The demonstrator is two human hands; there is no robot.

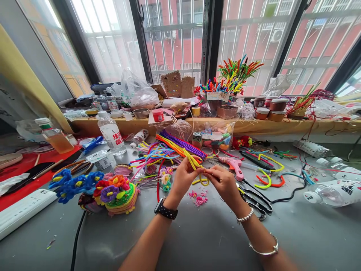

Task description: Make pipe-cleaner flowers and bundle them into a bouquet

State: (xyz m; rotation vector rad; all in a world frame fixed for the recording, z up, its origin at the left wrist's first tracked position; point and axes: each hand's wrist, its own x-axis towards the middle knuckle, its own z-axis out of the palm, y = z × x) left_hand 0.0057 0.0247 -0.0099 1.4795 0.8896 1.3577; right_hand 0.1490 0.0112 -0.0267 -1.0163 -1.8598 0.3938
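Both my hands meet over the middle of the grey table (pixel 197 233), pinching a yellow pipe cleaner (pixel 197 165). My left hand (pixel 184 177), with a black watch on the wrist, is closed on the upper part of it. My right hand (pixel 222 181), with a bead bracelet and a silver bangle on the arm, pinches the lower looped end. Just behind the hands lies a bundle of coloured pipe cleaners (pixel 180 145). Pink fluff scraps (pixel 199 198) lie below the hands.
Pipe-cleaner flowers on a woven basket (pixel 113 194) sit at left, with a white power strip (pixel 22 210) beyond. A pink glue gun (pixel 235 165) and black scissors (pixel 255 201) lie right of my hands. Water bottles (pixel 111 133) stand and lie about. The windowsill (pixel 282 126) holds jars and pipe cleaners.
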